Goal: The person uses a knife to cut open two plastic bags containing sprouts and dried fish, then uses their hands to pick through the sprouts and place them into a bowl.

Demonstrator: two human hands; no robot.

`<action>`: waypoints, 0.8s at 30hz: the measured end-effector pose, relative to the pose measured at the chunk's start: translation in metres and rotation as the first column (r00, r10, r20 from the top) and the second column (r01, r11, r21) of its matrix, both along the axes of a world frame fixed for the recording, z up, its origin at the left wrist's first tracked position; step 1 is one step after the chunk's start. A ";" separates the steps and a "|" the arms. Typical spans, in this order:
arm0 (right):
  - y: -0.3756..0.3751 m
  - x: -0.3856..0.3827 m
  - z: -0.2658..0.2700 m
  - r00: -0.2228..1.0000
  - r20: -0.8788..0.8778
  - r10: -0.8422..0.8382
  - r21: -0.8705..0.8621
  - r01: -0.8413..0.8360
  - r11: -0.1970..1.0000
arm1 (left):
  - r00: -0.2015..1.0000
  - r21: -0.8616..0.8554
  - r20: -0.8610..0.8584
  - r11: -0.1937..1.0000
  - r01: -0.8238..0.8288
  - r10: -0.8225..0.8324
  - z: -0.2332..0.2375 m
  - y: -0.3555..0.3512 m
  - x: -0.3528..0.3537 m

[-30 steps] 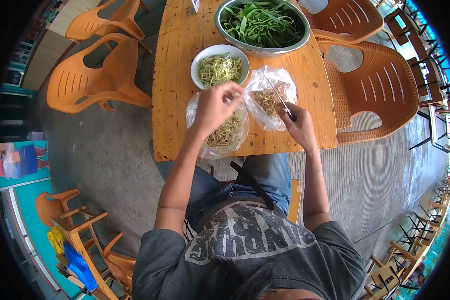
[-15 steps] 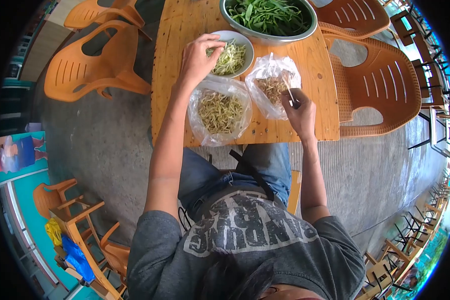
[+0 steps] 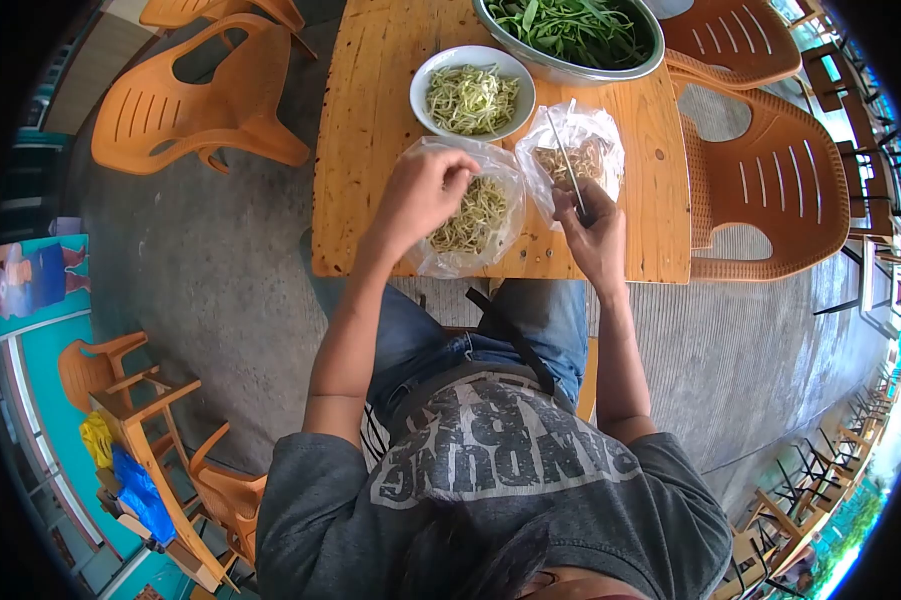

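Observation:
My right hand (image 3: 598, 240) is closed around the dark handle of a knife (image 3: 564, 150), its thin blade pointing away from me over a plastic bag (image 3: 607, 140) of brownish root trimmings (image 3: 555, 163). Above the left side of another clear plastic bag (image 3: 515, 222), my left hand (image 3: 420, 195) has its fingers curled together; whatever they may hold is hidden. Pale bean sprouts (image 3: 477, 215) fill that bag. Just beyond it, a white bowl (image 3: 419, 88) contains cleaner, whiter bean sprouts (image 3: 473, 100).
A metal basin (image 3: 580, 76) of leafy greens (image 3: 560, 28) stands at the far end of the wooden table (image 3: 360, 120). Orange plastic chairs (image 3: 210, 90) are at the left, and woven-pattern chairs (image 3: 770, 190) at the right. The table's near edge is close to my lap.
My left hand has moved from the white bowl back toward me, over the bag of sprouts. The knife in my right hand has turned, with its blade showing more plainly.

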State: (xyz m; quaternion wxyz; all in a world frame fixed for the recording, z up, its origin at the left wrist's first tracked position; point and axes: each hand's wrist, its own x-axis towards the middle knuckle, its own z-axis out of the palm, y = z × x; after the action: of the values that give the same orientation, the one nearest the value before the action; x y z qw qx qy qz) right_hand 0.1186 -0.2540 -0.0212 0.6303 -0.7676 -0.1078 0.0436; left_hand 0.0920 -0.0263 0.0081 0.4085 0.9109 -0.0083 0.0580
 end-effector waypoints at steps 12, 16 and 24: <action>0.007 -0.009 -0.001 0.999 0.006 0.052 -0.034 -0.052 0.998 | 0.969 0.281 0.147 0.931 -0.234 0.200 -0.045 -0.030 0.008; 0.001 -0.011 0.001 0.998 -0.026 0.050 -0.029 -0.051 0.998 | 0.965 0.205 0.137 0.946 -0.250 0.225 -0.049 -0.029 0.009; 0.004 -0.013 -0.003 0.995 -0.068 0.076 0.097 -0.069 0.993 | 0.965 -0.200 -0.100 0.946 -0.257 0.241 -0.016 -0.014 -0.021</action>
State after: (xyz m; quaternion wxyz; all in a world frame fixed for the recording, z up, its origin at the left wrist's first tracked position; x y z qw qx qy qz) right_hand 0.1054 -0.2503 -0.0238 0.6676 -0.7302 -0.1149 0.0890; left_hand 0.0708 -0.0399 -0.0078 0.4923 0.8576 0.1282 0.0759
